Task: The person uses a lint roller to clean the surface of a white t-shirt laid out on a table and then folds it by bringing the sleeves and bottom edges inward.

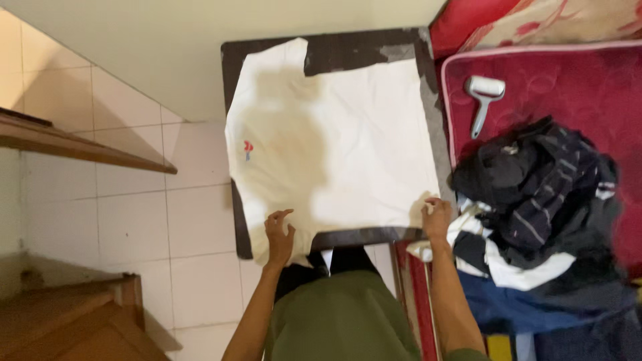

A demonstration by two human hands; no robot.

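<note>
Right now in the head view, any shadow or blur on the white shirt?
Head view: a broad soft shadow crosses the white shirt toward the left hand; right hand grips its corner, slightly soft; the clothes pile is dark, detail lost.

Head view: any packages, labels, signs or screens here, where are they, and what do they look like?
No packages, signs or screens.
Small printed logo: red and blue mark on the white T-shirt, at its left side, beyond the left hand; too small to make out.
</note>
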